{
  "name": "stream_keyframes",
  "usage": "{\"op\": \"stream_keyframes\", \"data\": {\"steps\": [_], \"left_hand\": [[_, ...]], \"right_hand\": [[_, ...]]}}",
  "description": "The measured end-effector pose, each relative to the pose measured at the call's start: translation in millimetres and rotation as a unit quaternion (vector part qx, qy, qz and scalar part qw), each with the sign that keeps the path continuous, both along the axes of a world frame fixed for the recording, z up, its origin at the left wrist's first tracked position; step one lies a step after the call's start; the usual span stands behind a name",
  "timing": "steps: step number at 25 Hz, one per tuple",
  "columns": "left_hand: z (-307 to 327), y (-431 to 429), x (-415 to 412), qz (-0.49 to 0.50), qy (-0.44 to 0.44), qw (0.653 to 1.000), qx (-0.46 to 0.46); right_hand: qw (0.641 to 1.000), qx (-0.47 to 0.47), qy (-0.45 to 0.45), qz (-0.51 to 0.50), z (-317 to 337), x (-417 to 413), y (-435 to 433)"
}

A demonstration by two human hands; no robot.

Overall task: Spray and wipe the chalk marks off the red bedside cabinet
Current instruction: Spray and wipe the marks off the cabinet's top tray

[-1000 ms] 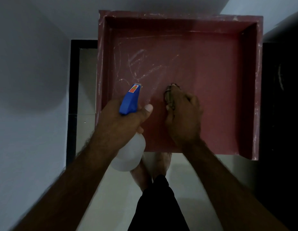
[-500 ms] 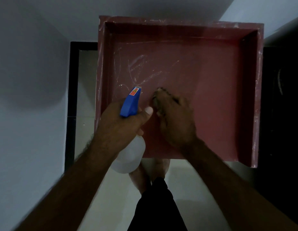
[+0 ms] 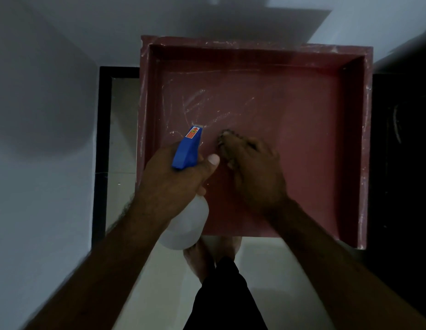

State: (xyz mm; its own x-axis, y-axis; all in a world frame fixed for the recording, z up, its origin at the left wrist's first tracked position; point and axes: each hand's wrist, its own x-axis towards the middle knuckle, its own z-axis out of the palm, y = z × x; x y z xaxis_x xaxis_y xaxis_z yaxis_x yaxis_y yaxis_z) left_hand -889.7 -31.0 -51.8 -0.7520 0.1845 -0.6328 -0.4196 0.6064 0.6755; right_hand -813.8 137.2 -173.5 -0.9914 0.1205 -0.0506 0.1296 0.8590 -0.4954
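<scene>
The red bedside cabinet [image 3: 302, 144] fills the middle of the view, its flat top framed by raised red edges. White chalk marks [image 3: 200, 103] smear the left half of the top. My left hand [image 3: 169, 179] grips a clear spray bottle [image 3: 183, 225] by its neck; the blue trigger head [image 3: 187, 148] points away from me over the marks. My right hand [image 3: 252, 170] presses a dark cloth [image 3: 222, 136] onto the top just right of the nozzle. Most of the cloth is hidden under my fingers.
A black-framed panel [image 3: 102, 151] stands against the wall left of the cabinet. Dark furniture [image 3: 402, 163] flanks its right side. My bare feet [image 3: 202, 256] stand on the pale floor at the cabinet's near edge. Grey walls enclose the back and left.
My right hand has slid the cloth leftward across the cabinet top, ending close beside the spray nozzle. My left hand keeps the bottle in much the same place.
</scene>
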Motion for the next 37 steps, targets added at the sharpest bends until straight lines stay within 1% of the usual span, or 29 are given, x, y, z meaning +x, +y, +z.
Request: {"op": "stream_keyframes", "data": {"steps": [3,4,5,7,8,9,10,12,13,14,17,18,19,21,22,23,24,25,26,27,28,29,31,32,33,36,37], "left_hand": [[-0.5,-0.4,-3.7,0.005,-0.004,1.000,0.003],[-0.9,0.0,-5.2,0.009,-0.005,1.000,0.004],[-1.2,0.8,-6.8,0.014,-0.005,1.000,0.006],[-1.6,3.0,-9.7,0.015,-0.007,1.000,0.006],[-1.2,4.2,-10.5,0.009,-0.006,1.000,0.004],[-0.6,5.1,-11.3,0.005,-0.004,1.000,0.005],[-0.2,5.9,-12.0,0.006,-0.003,1.000,0.008],[0.0,7.3,-14.1,0.012,-0.005,1.000,0.014],[0.2,8.4,-15.4,0.011,-0.006,1.000,0.013],[-0.3,9.4,-16.5,0.007,-0.006,1.000,0.009],[0.0,12.0,-19.7,0.001,-0.003,1.000,0.008],[0.2,12.4,-20.5,0.003,-0.002,1.000,0.009],[0.3,12.7,-21.4,0.005,-0.002,1.000,0.010],[-0.1,13.4,-23.8,0.007,-0.005,1.000,0.005],[-0.8,14.2,-24.9,0.006,-0.005,1.000,0.002],[-1.9,14.5,-25.8,0.005,-0.005,1.000,-0.001],[-3.0,14.9,-26.7,0.002,-0.002,1.000,-0.002],[-3.8,15.5,-27.4,-0.001,0.001,1.000,-0.003],[-4.1,16.0,-28.0,-0.003,0.003,1.000,-0.001],[-4.0,16.2,-28.6,-0.001,0.003,1.000,0.002],[-3.9,16.6,-29.3,0.002,0.002,1.000,0.004],[-4.0,16.8,-30.1,0.006,0.000,1.000,0.004],[-4.0,18.2,-31.9,0.009,-0.001,1.000,0.003],[-3.7,19.0,-32.9,0.010,0.000,1.000,0.003],[-3.5,20.1,-34.1,0.009,0.002,1.000,0.003],[-1.9,22.6,-37.9,0.004,0.006,1.000,0.003],[-2.0,22.7,-38.9,0.000,0.007,1.000,0.003]], "right_hand": [[0.987,0.011,-0.003,-0.163,-2.0,-7.9,7.7],[0.986,0.006,-0.002,-0.168,-1.1,-10.4,0.7],[0.991,-0.004,0.002,-0.136,-0.3,-12.4,-6.3],[1.000,-0.012,0.001,-0.011,-3.0,-10.2,-10.9],[0.999,-0.009,-0.003,0.035,-4.3,-9.9,-4.9],[0.999,-0.008,-0.008,0.041,-6.3,-12.2,5.6],[1.000,-0.004,-0.008,0.005,-8.4,-15.6,16.1],[0.992,0.005,0.000,-0.128,-7.4,-21.3,25.1],[0.987,0.006,0.006,-0.158,-5.5,-23.2,20.6],[0.990,0.001,0.009,-0.142,-3.9,-25.1,13.3],[1.000,-0.002,0.014,0.023,-4.3,-20.2,1.8],[0.999,0.008,0.020,0.035,-5.5,-19.8,8.1],[0.999,0.017,0.028,0.004,-6.9,-21.9,18.0],[0.991,0.023,0.023,-0.131,-10.0,-26.2,28.7],[0.983,0.021,0.014,-0.180,-9.8,-28.4,25.8],[0.983,0.012,0.006,-0.181,-8.4,-32.2,17.2],[0.990,0.007,0.002,-0.140,-7.2,-35.7,7.5],[0.997,0.005,0.001,-0.074,-6.9,-36.2,-0.3],[1.000,0.014,0.002,-0.002,-8.0,-34.7,-2.8],[0.999,0.030,0.004,0.046,-7.9,-35.1,2.2],[0.998,0.039,0.005,0.045,-8.8,-39.3,13.2],[0.999,0.045,0.003,-0.005,-9.3,-44.3,24.0],[0.986,0.042,0.000,-0.162,-7.5,-52.1,34.3],[0.981,0.037,0.007,-0.189,-5.1,-55.2,29.0],[0.985,0.028,0.010,-0.168,-2.3,-59.6,20.7],[1.000,0.022,0.000,-0.007,-0.6,-60.4,7.7],[1.000,0.029,-0.002,0.002,-1.1,-61.3,14.7]]}}
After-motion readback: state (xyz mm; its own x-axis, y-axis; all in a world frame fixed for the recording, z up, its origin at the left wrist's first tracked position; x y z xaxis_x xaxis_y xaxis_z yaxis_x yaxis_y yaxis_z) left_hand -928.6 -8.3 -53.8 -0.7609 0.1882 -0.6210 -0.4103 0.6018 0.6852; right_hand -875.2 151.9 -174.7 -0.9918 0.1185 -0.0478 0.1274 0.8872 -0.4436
